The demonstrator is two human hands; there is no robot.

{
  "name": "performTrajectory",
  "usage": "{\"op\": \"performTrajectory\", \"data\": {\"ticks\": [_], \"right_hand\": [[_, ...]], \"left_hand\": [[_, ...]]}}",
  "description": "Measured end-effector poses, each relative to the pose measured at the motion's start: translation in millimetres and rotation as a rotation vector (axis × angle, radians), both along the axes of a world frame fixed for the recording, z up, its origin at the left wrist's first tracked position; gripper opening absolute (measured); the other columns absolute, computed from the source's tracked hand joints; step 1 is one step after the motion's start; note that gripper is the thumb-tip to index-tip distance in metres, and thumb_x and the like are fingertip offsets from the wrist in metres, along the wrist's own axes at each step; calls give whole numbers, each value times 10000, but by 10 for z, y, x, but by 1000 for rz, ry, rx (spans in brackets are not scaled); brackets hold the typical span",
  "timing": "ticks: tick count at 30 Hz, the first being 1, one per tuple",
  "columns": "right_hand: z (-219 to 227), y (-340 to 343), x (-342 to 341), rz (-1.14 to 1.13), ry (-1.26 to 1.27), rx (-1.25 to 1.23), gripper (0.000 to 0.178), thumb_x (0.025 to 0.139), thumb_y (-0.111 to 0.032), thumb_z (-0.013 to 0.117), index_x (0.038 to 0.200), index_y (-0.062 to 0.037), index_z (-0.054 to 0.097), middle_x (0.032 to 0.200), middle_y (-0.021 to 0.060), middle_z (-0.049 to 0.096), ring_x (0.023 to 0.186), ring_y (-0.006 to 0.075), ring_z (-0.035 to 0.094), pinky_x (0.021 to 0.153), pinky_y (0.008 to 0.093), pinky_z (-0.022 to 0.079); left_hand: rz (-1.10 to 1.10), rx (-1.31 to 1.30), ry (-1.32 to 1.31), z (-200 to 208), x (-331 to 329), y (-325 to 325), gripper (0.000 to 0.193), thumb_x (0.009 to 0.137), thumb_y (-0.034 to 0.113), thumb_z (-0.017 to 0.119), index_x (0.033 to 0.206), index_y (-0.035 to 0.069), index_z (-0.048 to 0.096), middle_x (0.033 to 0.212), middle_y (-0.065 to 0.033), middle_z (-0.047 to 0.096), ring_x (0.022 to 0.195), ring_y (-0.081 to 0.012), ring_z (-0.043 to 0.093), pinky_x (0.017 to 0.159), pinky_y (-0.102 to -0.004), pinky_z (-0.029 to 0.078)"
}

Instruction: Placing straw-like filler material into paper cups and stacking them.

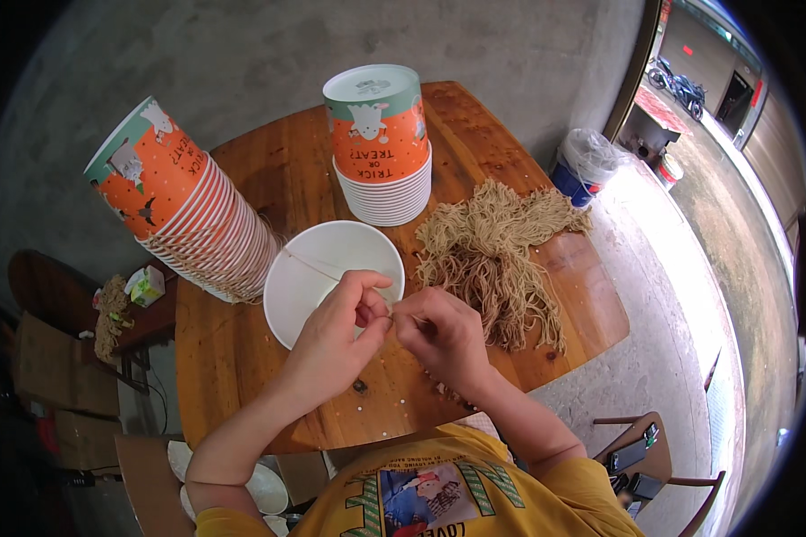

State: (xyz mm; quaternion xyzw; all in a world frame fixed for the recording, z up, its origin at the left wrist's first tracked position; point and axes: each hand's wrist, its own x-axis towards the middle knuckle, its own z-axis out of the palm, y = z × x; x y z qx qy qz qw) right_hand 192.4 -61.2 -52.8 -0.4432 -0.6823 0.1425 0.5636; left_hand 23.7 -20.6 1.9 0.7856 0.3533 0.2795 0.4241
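I have the left hand (pixel 336 331) pinched on a thin cord (pixel 312 263) crossing the white tub (pixel 285 300), left of the table's (pixel 242 376) middle. My right hand (pixel 446 336) is closed just beside it, on what I can't tell; tan strands (pixel 493 268) lie toward the right edge.

"What's at the centre?"

"A bare left hand (pixel 334 333) and bare right hand (pixel 446 336), fingertips close together. A thin pale cord (pixel 315 266) crosses a round white paper bucket (pixel 294 288) toward them."

"Elsewhere?"

"Upper left, a tall stack of orange-and-green paper buckets (pixel 188 197); upper centre, a shorter matching stack (pixel 378 148); right of centre, tangled tan twine (pixel 494 259) on a brown wooden table (pixel 282 170)."
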Motion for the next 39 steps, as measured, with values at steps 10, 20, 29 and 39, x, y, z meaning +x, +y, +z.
{"op": "performTrajectory", "data": {"ticks": [10, 20, 29, 39], "right_hand": [[-37, -109, -22, 103, 370, -336, 36, 885, 2, 628, 871, -31, 625, 796, -37, 566, 667, 5, 475, 568, 191, 383], [-124, -174, -70, 168, 372, -332, 65, 857, 11, 602, 868, -29, 552, 777, 11, 516, 651, 56, 464, 571, 216, 401], [-254, -167, -252, 139, 297, -147, 116, 773, 40, 572, 858, -35, 548, 805, 52, 515, 675, 138, 499, 600, 249, 403], [-352, -323, -311, 176, 448, -319, 80, 860, -7, 603, 924, -28, 560, 830, 24, 515, 744, 97, 514, 635, 236, 429]], "left_hand": [[36, 345, 124, -22, 10, 7, 120, 862, 10, 597, 980, 24, 583, 881, -73, 536, 805, -193, 567, 735, -294, 478], [74, 294, 64, -14, 7, 29, 102, 828, -2, 618, 903, 28, 556, 875, -99, 535, 857, -283, 565, 747, -378, 467], [71, 544, 87, -16, 27, 17, 94, 808, -24, 602, 868, 21, 544, 862, -108, 534, 830, -299, 542, 747, -371, 452], [79, 628, 65, -57, -106, -21, 134, 808, -33, 622, 927, 26, 601, 900, -121, 563, 849, -303, 560, 744, -377, 462]]}}
